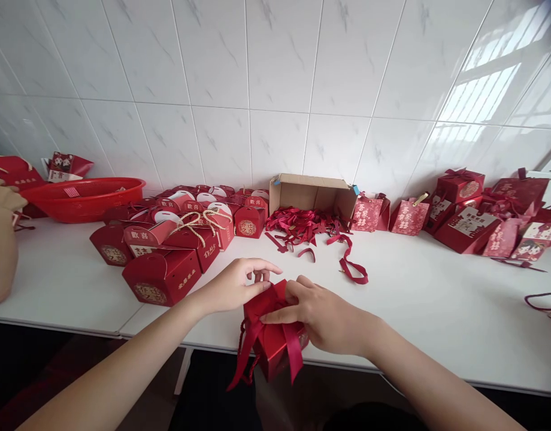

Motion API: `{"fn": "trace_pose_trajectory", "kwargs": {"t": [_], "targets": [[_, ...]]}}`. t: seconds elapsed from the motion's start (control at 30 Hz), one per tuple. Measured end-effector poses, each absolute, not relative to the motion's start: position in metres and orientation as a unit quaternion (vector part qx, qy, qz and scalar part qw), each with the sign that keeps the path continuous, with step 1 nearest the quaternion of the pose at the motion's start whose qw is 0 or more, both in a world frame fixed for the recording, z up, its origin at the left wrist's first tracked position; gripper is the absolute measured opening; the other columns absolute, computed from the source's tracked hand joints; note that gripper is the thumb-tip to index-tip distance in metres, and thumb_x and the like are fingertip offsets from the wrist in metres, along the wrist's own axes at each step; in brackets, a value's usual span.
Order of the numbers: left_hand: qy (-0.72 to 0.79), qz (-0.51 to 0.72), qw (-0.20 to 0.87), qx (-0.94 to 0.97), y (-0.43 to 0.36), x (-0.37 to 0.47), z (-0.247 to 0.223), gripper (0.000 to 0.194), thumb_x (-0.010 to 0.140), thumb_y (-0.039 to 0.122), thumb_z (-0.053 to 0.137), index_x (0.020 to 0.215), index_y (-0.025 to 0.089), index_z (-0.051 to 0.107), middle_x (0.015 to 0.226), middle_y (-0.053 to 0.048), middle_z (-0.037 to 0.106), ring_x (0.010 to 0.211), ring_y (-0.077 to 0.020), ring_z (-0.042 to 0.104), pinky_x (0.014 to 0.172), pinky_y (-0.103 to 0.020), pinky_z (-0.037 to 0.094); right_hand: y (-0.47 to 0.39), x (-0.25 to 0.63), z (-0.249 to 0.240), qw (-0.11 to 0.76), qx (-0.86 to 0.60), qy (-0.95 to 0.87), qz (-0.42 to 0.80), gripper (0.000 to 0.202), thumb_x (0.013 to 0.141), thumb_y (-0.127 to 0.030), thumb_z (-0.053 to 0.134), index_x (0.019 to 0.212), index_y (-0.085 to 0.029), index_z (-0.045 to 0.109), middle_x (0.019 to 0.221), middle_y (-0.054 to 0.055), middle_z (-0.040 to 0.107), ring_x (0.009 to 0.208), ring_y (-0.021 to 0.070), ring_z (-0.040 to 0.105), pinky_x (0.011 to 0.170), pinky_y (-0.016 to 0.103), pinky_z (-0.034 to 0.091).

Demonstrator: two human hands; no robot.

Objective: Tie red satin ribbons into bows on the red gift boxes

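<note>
Red glossy cardboard gift box (272, 356) sits at the lower centre of the frame, at the front edge of a white table (414, 317), with a dark-red satin ribbon (294, 350) across its top. The person's left hand (235, 284) is half-curled at the box's far edge, thumb and index finger apart. The right hand (323, 314) reaches its index finger to the ribbon's knot, other fingers bent; whether it grips anything cannot be told.

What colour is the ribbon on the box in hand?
The ribbon is deep red, best seen in the head view.
</note>
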State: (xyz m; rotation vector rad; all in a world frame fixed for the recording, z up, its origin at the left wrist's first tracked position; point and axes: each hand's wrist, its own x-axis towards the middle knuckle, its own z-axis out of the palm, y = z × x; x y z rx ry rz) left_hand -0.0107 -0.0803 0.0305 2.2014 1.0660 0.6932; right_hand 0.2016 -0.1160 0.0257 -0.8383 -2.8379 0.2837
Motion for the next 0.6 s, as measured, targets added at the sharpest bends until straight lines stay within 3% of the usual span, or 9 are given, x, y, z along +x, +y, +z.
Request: {"fn": "trace_pose_trajectory", "kwargs": {"t": [0.13, 0.27, 0.5, 0.6], "targets": [[0.402, 0.263, 0.293, 0.826, -0.080, -0.015, 0.028, 0.026, 0.083, 0.027, 0.051, 0.104, 0.022, 0.066, 0.088, -0.004, 0.065, 0.083, -0.0177, 0.058, 0.077, -0.030, 0.048, -0.115, 0.205, 0.025, 0.092, -0.281, -0.948, 0.120, 0.059, 0.078, -0.006, 0.057, 0.128, -0.038, 0.053, 0.085, 0.005, 0.041, 0.079, 0.0178, 0.033, 0.070, 0.028, 0.036], [0.390, 0.207, 0.312, 0.841, -0.084, -0.017, 0.034, 0.018, 0.079, 0.019, 0.051, 0.089, 0.021, 0.066, 0.096, -0.004, 0.064, 0.091, -0.0188, 0.057, 0.083, -0.030, 0.045, -0.113, 0.206, 0.023, 0.102, -0.273, -0.948, 0.128, 0.060, 0.079, -0.002, 0.053, 0.127, -0.038, 0.054, 0.083, 0.005, 0.038, 0.078, 0.0178, 0.033, 0.071, 0.028, 0.036], [0.375, 0.135, 0.307, 0.864, -0.084, -0.016, 0.044, 0.008, 0.071, 0.016, 0.052, 0.077, 0.020, 0.054, 0.087, 0.000, 0.052, 0.084, -0.0166, 0.049, 0.078, -0.026, 0.042, -0.111, 0.207, 0.020, 0.124, -0.258, -0.949, 0.134, 0.057, 0.082, 0.000, 0.048, 0.124, -0.037, 0.057, 0.083, 0.005, 0.038, 0.079, 0.0175, 0.033, 0.071, 0.027, 0.036], [0.382, 0.099, 0.300, 0.868, -0.081, -0.014, 0.046, 0.011, 0.070, 0.018, 0.053, 0.080, 0.022, 0.055, 0.093, 0.000, 0.047, 0.091, -0.0179, 0.047, 0.081, -0.027, 0.041, -0.111, 0.208, 0.019, 0.122, -0.260, -0.949, 0.131, 0.055, 0.083, -0.003, 0.048, 0.125, -0.038, 0.057, 0.084, 0.005, 0.039, 0.081, 0.0177, 0.035, 0.072, 0.027, 0.037]]}}
